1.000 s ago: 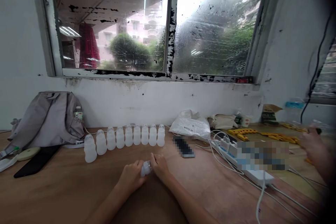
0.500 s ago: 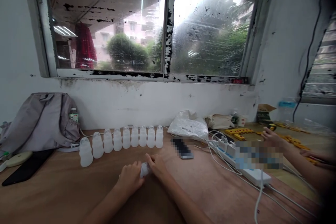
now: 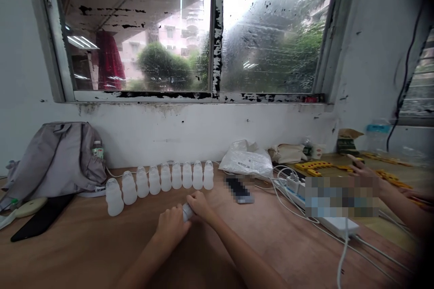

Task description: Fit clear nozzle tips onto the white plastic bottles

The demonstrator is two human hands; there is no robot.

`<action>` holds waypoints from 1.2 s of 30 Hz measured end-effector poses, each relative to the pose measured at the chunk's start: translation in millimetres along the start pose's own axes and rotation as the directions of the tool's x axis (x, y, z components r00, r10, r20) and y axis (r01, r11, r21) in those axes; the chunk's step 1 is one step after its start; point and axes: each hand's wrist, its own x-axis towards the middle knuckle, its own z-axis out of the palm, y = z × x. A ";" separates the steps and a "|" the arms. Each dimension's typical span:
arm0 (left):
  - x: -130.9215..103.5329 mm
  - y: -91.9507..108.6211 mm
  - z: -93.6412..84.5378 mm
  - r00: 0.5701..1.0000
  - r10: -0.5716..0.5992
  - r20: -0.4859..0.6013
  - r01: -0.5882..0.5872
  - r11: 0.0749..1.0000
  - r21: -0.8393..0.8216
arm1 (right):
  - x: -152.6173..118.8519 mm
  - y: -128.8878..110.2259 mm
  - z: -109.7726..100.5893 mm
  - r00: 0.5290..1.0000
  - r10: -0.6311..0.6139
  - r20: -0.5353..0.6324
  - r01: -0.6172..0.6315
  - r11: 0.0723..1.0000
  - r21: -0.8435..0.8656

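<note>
Item: one white bottle point(image 3: 187, 212), mostly covered by the fingers, at the near middle of the table point(image 3: 84, 253), in front of a row of nine frosted bottles point(image 3: 176, 177); whether it touches the tabletop cannot be told. Left hand point(image 3: 172, 224): fingers curled round one end of it. Right hand point(image 3: 199, 204): closed about the other end, close beside the left. Risks, as judged: a smooth, rounded body could slip if either grip loosened or the two turned unevenly — dropped, it might roll into the upright row and topple several, since these stand close together. Labels: drink bottle point(image 3: 97, 149) in the side of the grey backpack point(image 3: 64, 158), green-and-white label, illegible; clear plastic bag point(image 3: 246, 162), small dark print, too fine to read; paper cup point(image 3: 316, 150), small red mark, unreadable; phone point(image 3: 240, 191), screen pixelated. Power strip point(image 3: 341, 226): no wording made out. Frosted bottles: no brand or lettering discernible.
</note>
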 end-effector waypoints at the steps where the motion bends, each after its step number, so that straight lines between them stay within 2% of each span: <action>1: 1.4 1.7 0.5 1.000 -0.021 0.004 0.021 1.000 0.008 | 3.2 0.7 1.8 1.000 0.009 -0.002 -0.009 1.000 0.004; 7: 1.9 3.2 8.0 0.996 -0.080 -0.040 0.081 0.997 0.013 | 11.0 4.7 11.1 0.999 0.042 -0.019 -0.041 0.999 0.016; 13: 0.7 0.8 5.0 0.999 -0.024 -0.048 0.024 1.000 -0.002 | 10.6 7.5 11.5 1.000 0.018 -0.023 -0.019 0.999 -0.026; 16: -5.3 -2.0 -0.1 0.999 -0.013 -0.033 0.013 1.000 -0.012 | 14.1 11.0 -3.7 0.998 0.020 -0.065 -0.026 0.996 -0.090; 19: -14.3 -12.6 -3.3 0.999 -0.028 -0.015 0.027 0.999 -0.036 | 16.6 19.2 -32.8 0.985 0.030 -0.167 -0.060 0.983 -0.174; 22: -16.4 -28.8 -2.2 0.994 -0.057 -0.090 0.042 0.985 -0.167 | 12.8 27.0 -57.9 0.973 0.017 -0.230 -0.077 0.964 -0.255; 24: -11.4 -38.7 1.8 0.977 -0.069 -0.202 -0.009 0.932 -0.363 | 7.5 28.7 -64.1 0.971 -0.004 -0.239 -0.085 0.930 -0.358; 26: -3.6 -45.5 8.2 0.945 -0.117 -0.307 -0.081 0.822 -0.564 | 2.0 28.0 -62.7 0.976 -0.033 -0.213 -0.081 0.859 -0.505; 28: 3.6 -49.0 15.9 0.913 -0.184 -0.364 -0.133 0.709 -0.692 | -2.0 27.2 -58.4 0.983 -0.038 -0.179 -0.084 0.778 -0.622; 32: 9.9 -50.7 31.1 0.878 -0.235 -0.417 -0.201 0.610 -0.767 | -5.1 31.9 -53.9 0.985 0.049 -0.165 -0.147 0.738 -0.659; 34: 10.6 -51.5 37.8 0.883 -0.217 -0.416 -0.223 0.586 -0.779 | -5.7 34.5 -54.0 0.981 0.063 -0.182 -0.166 0.754 -0.635; 36: 11.4 -52.8 43.7 0.904 -0.191 -0.383 -0.218 0.565 -0.796 | -6.9 32.8 -52.5 0.975 -0.011 -0.222 -0.126 0.797 -0.591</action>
